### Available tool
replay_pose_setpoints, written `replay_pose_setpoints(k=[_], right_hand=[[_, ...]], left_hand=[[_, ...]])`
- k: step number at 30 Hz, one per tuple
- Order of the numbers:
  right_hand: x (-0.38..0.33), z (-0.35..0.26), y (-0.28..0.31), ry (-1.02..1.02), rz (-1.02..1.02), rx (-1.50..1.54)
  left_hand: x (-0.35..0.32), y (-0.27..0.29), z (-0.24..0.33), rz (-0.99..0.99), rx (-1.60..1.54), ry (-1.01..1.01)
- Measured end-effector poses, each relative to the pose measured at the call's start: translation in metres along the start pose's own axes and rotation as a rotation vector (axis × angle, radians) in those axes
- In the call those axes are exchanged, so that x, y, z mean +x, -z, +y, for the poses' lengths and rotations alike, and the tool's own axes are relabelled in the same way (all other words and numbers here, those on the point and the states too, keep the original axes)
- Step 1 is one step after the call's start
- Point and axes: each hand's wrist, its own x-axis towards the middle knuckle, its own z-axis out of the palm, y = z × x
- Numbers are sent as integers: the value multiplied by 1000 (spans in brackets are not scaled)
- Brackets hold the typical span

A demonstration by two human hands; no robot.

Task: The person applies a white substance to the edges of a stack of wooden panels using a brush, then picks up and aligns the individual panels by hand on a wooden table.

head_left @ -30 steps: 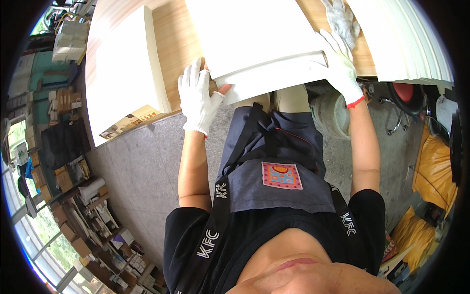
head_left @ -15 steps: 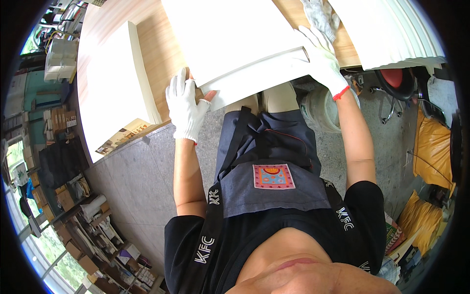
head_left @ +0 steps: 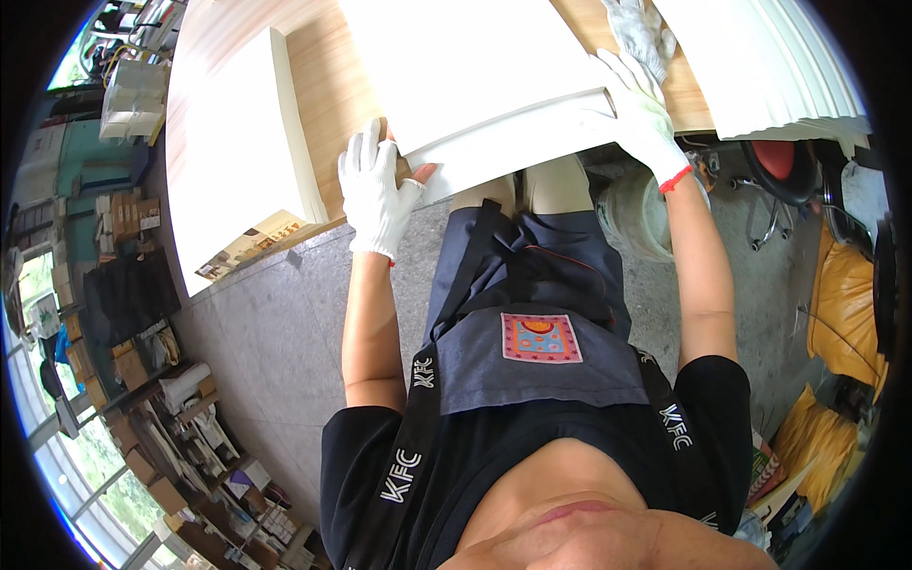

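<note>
A large white sheet of paper (head_left: pixel 475 62) lies in front of me, its near strip bent along a crease and sloping past the table's front edge. My left hand (head_left: pixel 377 195), in a white knit glove with the thumb tip bare, grips the sheet's near left corner, thumb on the bent strip. At the near right corner, my right hand (head_left: pixel 644 119) holds the strip's end, its gloved fingers stretched over the sheet and its thumb against the strip. Whether other sheets lie beneath is hidden by glare.
A white paper stack (head_left: pixel 237 142) lies on the wooden table (head_left: pixel 328 81) at left. Another stack of white sheets (head_left: pixel 760 71) fans out at right, beside a loose grey-white glove (head_left: pixel 638 38). Below stand a translucent bucket (head_left: pixel 635 223) and a wheeled chair (head_left: pixel 774 161).
The whole view has shifted slightly, so table and hands appear further right. Both hands keep their hold on the sheet's near corners, and the bent strip looks nearly the same.
</note>
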Motion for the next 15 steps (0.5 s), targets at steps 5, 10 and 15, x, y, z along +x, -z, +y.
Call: replay_pose_setpoints(k=[5, 10, 15], right_hand=[[1, -2, 1, 25, 32, 10], [0, -2, 1, 9, 19, 11], [1, -1, -1, 32, 31, 6]], left_hand=[[1, -4, -2, 72, 23, -38], [0, -5, -2, 55, 24, -26], [1, 3, 18, 91, -22, 22]])
